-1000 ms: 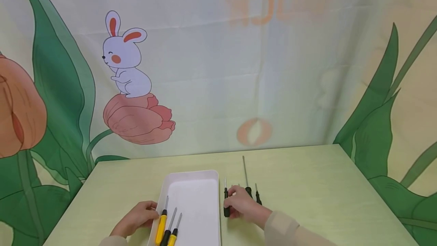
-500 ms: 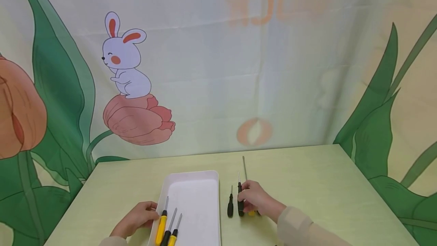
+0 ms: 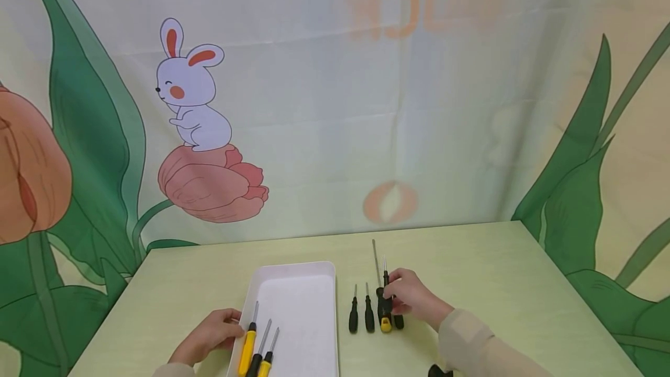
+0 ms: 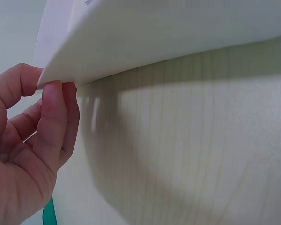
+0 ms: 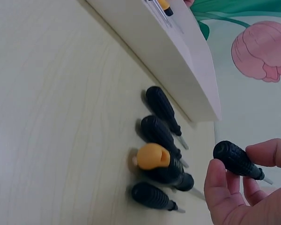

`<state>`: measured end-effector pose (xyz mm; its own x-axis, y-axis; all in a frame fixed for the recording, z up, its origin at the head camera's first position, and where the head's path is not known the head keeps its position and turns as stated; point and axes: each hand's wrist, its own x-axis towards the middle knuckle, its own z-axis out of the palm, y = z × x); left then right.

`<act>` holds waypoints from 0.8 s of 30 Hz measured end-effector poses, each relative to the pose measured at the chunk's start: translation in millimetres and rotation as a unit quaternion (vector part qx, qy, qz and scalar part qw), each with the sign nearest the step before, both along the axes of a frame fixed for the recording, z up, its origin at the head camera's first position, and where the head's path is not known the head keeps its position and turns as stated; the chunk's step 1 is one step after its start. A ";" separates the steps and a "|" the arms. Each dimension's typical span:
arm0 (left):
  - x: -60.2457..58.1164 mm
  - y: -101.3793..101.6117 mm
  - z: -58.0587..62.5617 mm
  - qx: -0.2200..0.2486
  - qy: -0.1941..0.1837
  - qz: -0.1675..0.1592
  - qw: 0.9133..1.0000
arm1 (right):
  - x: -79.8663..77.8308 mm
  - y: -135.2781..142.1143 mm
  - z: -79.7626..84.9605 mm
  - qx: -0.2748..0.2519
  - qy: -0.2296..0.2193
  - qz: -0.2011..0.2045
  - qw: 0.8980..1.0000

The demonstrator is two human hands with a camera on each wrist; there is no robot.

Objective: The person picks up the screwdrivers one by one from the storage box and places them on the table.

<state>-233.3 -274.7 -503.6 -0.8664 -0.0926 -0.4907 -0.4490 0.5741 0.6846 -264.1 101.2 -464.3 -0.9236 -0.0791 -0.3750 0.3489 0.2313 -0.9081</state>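
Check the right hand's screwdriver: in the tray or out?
Out: the head view shows the right hand holding the screwdriver right of the tray.

Left hand (image 3: pixel 213 329) pinching between thumb and fingers, right hand (image 3: pixel 413 297) farther forward, thumb and fingers curled in a grip, right forearm (image 3: pixel 478 339) slanting inward

Pinches a short black-handled screwdriver (image 3: pixel 387 302) in the right hand (image 3: pixel 413 297), shaft pointing forward, overlapping in the head view a longer screwdriver (image 5: pixel 166 174) with a yellow handle end. Grips the white rectangular tray (image 3: pixel 303 310) by its left rim with the left hand (image 3: pixel 213 331) (three screwdrivers (image 3: pixel 256 361) inside, two yellow-handled, one black).
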 end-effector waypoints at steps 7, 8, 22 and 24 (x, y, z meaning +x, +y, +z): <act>-0.1 -0.5 -1.2 0.001 0.002 0.000 1.000 | -7.1 13.0 -5.8 0.004 -0.002 -0.010 1.000; 0.1 -0.3 -1.1 0.002 0.003 -0.001 1.000 | -7.8 14.7 -6.4 0.006 -0.002 -0.012 1.000; -0.1 -1.0 -2.5 0.007 0.006 0.004 1.000 | -18.2 31.9 -24.2 0.057 -0.022 -0.026 0.998; -0.1 -1.0 -2.7 0.008 0.009 0.002 1.000 | -19.0 32.9 -26.8 0.064 -0.028 -0.026 0.997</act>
